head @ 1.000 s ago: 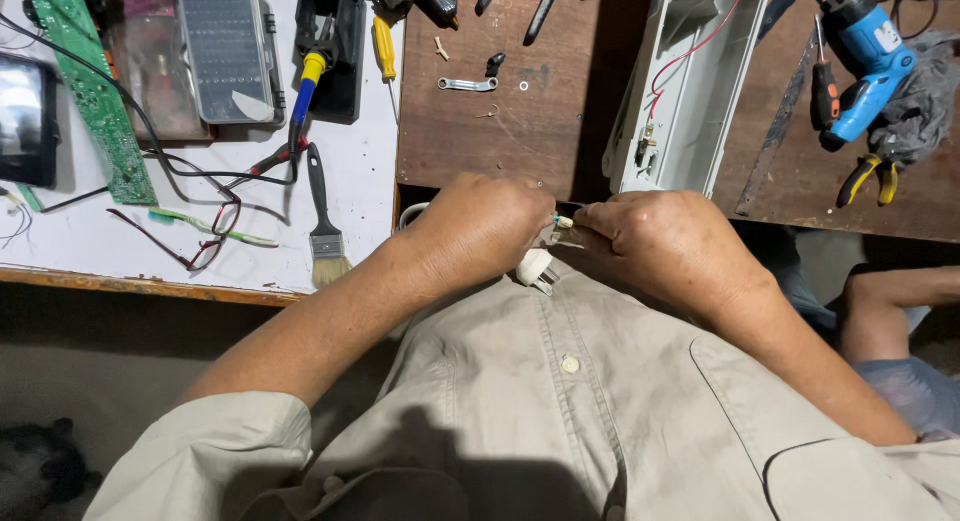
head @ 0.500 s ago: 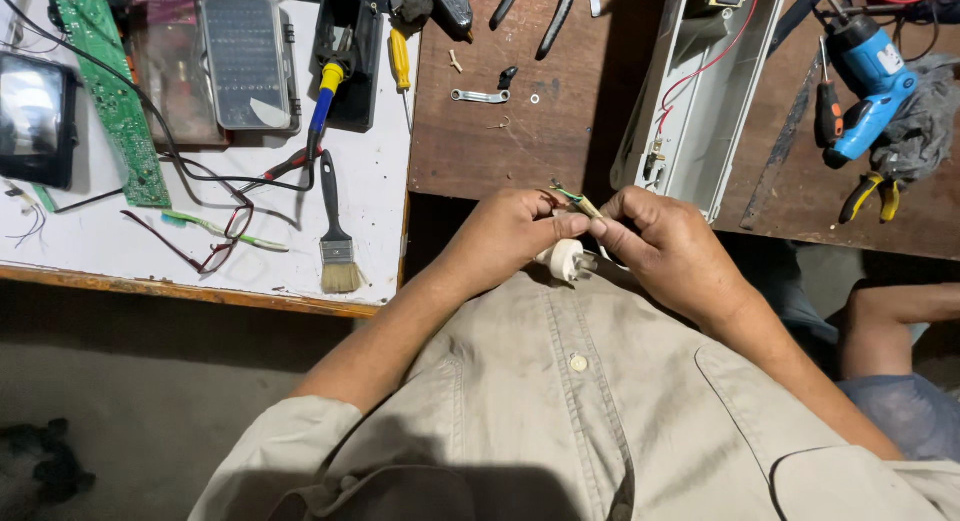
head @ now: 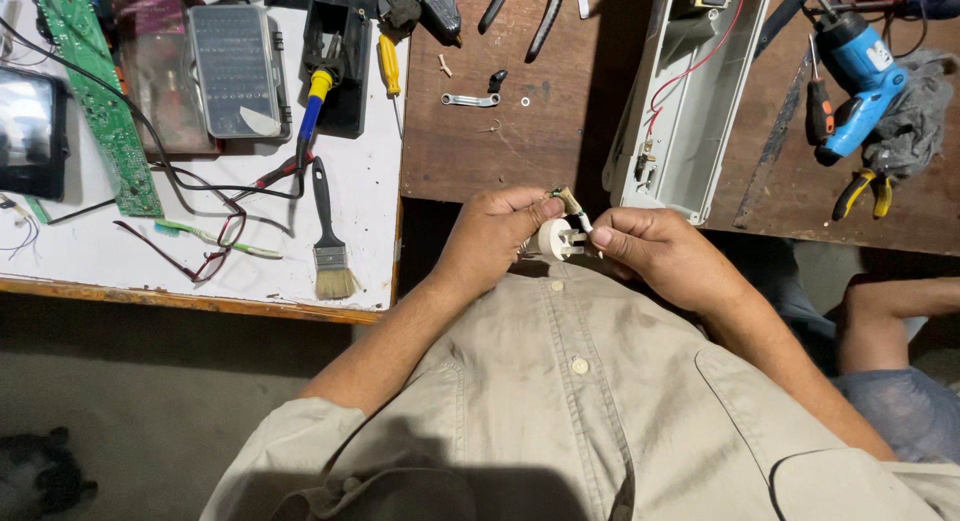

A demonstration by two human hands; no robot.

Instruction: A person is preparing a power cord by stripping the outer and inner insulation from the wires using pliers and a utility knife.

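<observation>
Head view, looking down over the person's chest to a cluttered workbench. The left hand (head: 495,236) and the right hand (head: 660,256) meet at centre, just above the shirt front and at the near edge of the brown table (head: 500,151). Between them sits a small white round plug (head: 556,239), pinched by the left thumb and fingers from the left side; a short greenish wire end (head: 567,199) rises from it toward the far side. The right thumb and forefinger are closed narrowly on the plug's right side, touching it.

Far right of the hands lies a long white open housing (head: 690,111) with a red wire (head: 690,66) running inside it. Further right rest a blue power drill (head: 855,86) on a grey rag (head: 915,116) and yellow-handled pliers (head: 865,191). On the white board (head: 200,271) at left lie a paintbrush (head: 328,236), a green circuit board (head: 98,96), a clear bit case (head: 238,71) and a yellow-handled screwdriver (head: 390,71). A small spanner (head: 470,100) lies on the brown table, far of the hands.
</observation>
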